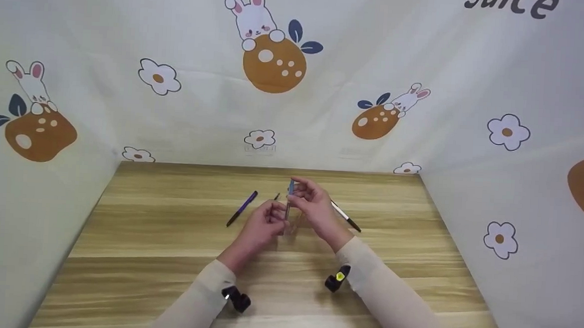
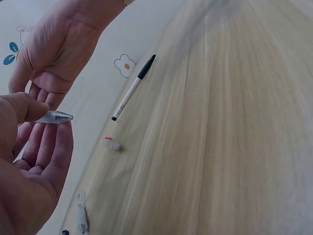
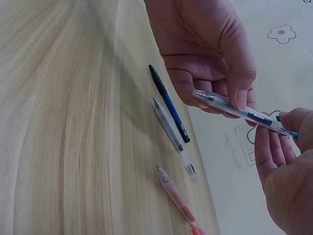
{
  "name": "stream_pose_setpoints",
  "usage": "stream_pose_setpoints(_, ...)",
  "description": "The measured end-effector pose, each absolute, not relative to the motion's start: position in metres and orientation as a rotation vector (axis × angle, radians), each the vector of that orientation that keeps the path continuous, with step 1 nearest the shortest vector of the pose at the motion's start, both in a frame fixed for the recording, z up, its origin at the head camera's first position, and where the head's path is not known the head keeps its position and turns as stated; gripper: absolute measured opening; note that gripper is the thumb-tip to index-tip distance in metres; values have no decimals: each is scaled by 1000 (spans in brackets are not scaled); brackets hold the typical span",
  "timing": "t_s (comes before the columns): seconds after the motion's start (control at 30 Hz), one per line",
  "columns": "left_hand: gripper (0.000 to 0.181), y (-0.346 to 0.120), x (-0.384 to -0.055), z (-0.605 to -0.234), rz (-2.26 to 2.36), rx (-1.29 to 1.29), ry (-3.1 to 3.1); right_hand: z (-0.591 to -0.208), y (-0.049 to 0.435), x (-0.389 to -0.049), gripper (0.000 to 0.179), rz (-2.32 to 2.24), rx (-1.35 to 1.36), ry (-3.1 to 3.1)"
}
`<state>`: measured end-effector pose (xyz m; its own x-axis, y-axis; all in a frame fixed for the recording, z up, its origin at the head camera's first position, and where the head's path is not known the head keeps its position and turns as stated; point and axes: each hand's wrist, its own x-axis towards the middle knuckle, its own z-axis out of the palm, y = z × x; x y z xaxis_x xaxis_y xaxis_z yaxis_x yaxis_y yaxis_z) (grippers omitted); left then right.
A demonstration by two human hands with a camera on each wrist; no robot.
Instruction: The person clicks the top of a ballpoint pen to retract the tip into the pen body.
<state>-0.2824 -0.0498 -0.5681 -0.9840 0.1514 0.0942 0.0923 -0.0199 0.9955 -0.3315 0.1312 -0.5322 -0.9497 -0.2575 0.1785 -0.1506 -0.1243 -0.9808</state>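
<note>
A clear-barrelled click pen (image 3: pixel 227 106) with a blue end is held between both hands above the table. My left hand (image 1: pixel 266 221) pinches its barrel near the tip with thumb and fingers. At the blue end, my right hand (image 1: pixel 318 205) holds the pen between thumb and fingers, the index finger reaching over the top. The pen's tip (image 2: pixel 63 116) points out past the thumb in the left wrist view. Behind the hands lie a clear pen (image 3: pixel 168 125) and a red-tinted clear pen (image 3: pixel 177 195), both mostly hidden in the head view.
Left of the hands lies a dark blue pen (image 1: pixel 242 209). A white pen with a black cap (image 1: pixel 347 218) lies on the right, partly behind the right hand. The wood-grain table (image 1: pixel 157 257) meets printed cloth walls (image 1: pixel 195 104) at its back and sides.
</note>
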Motion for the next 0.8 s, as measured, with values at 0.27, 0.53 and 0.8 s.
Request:
stream_pose_setpoints(0.27, 32, -62, -284, -565, 2069, 290, 2351, -540, 119, -336, 50, -2319, -427, 1991)
stream_pose_setpoints(0.53, 33, -74, -288, -567, 2024, 214, 2412, -545, 105, -340, 49, -2376, -361, 1937)
stream_pose_setpoints(0.8, 32, -83, -291, -566, 2025, 155, 2466, -547, 92, -341, 51, -2431, -319, 1884)
